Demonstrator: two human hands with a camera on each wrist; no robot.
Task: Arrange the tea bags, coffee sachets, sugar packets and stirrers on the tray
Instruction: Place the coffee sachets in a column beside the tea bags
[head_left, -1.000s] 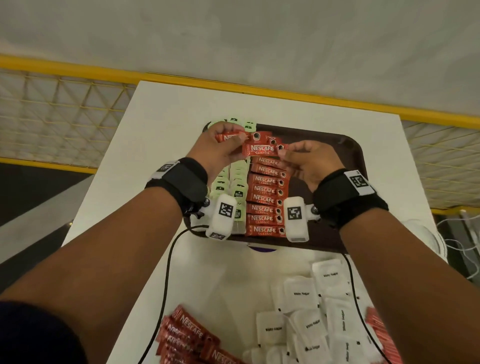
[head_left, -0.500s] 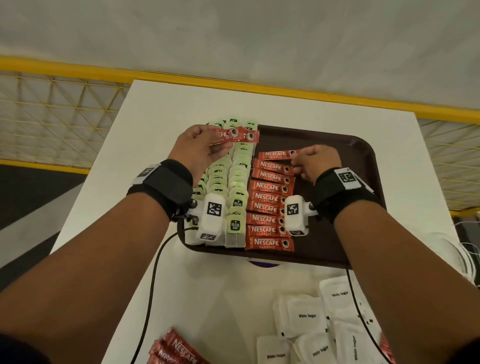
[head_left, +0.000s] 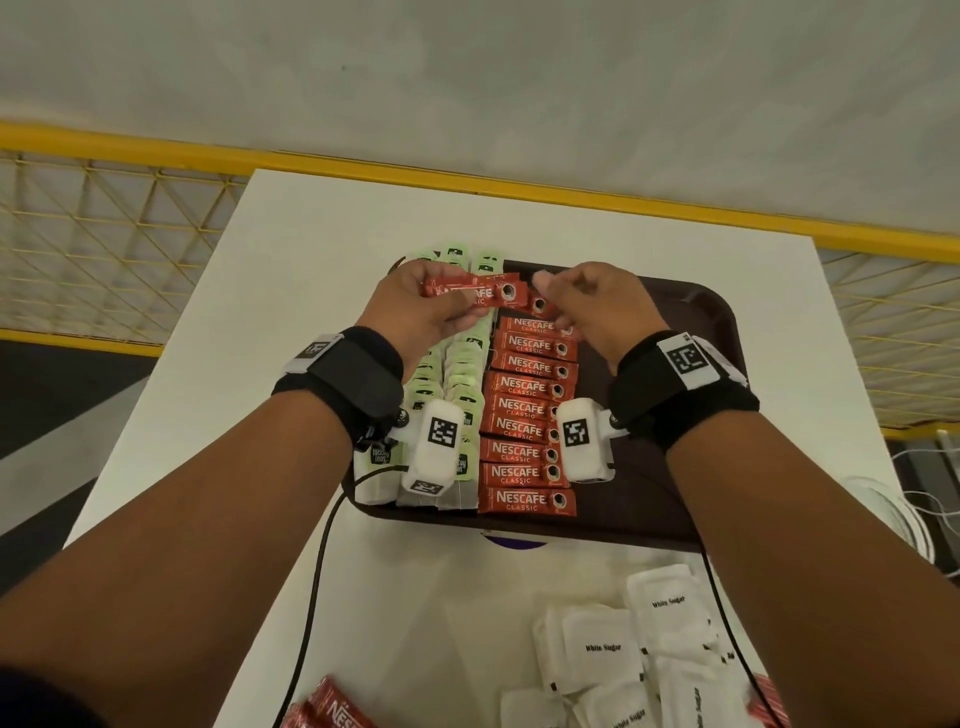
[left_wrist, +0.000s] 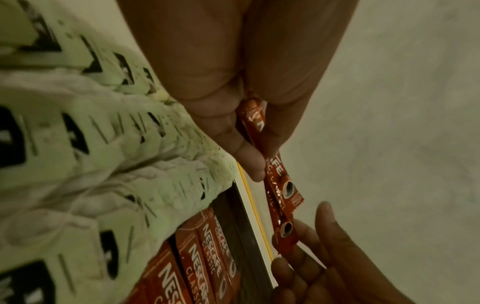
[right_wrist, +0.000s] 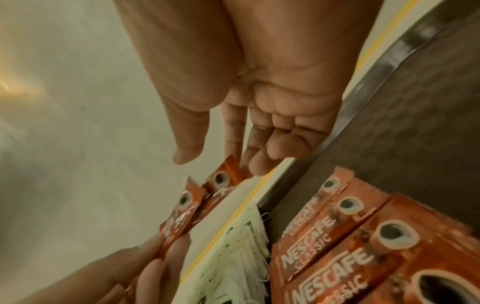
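Observation:
My left hand (head_left: 452, 297) pinches two red coffee sachets (head_left: 483, 293) between thumb and fingers above the far edge of the brown tray (head_left: 701, 322). My right hand (head_left: 550, 296) reaches in from the right. Its fingers touch the end of the lower sachet (right_wrist: 221, 179), and the thumb stands apart from it. The left wrist view shows the same meeting at the lower sachet's tip (left_wrist: 284, 232). On the tray lie a column of red sachets (head_left: 524, 410) and, to its left, two columns of green tea bags (head_left: 457, 364). No stirrers are in view.
White sugar packets (head_left: 602, 647) lie heaped on the white table (head_left: 311, 260) in front of the tray. More red sachets (head_left: 337, 706) sit at the near edge. A coil of white cable (head_left: 883, 499) lies at the right. The tray's right half is bare.
Half a second ago my right hand was laying a sachet at the far end of the red column. It has moved up and left to the sachets that my left hand holds.

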